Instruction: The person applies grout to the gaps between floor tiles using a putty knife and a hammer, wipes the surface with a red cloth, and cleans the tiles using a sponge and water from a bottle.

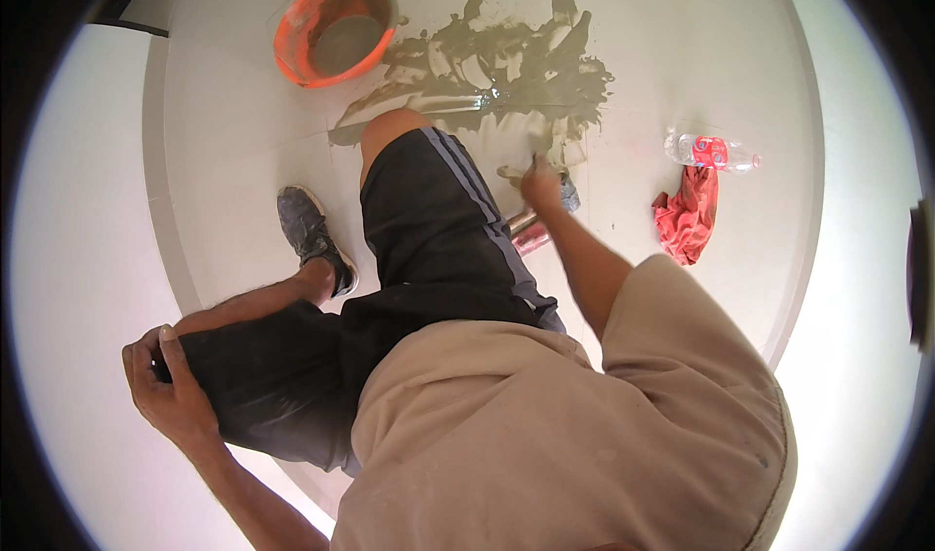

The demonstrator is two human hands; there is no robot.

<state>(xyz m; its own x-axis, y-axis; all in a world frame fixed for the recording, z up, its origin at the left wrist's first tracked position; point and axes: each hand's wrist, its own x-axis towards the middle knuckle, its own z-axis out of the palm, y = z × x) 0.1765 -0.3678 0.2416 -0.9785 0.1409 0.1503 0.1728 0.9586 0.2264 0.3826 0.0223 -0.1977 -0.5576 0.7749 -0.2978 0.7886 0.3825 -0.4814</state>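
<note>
My right hand (542,187) is low over the floor beside my right knee, closed round a small dark-edged tool whose kind I cannot make out, as the fingers and blur hide it. Its far end meets the edge of a wide patch of wet grey-green mortar (458,59) smeared over the pale tiles. My left hand (175,390) rests on my left knee, thumb apart from the bent fingers, holding nothing. An orange bucket (284,44) with greyish mix inside stands at the far left of the patch.
A clear plastic bottle (684,148) with a red label lies at the right, against a crumpled red cloth (690,218). Close to my right thigh is a shiny pinkish cylinder (530,236), partly hidden. My left shoe (307,225) stands on the tiles near the left wall.
</note>
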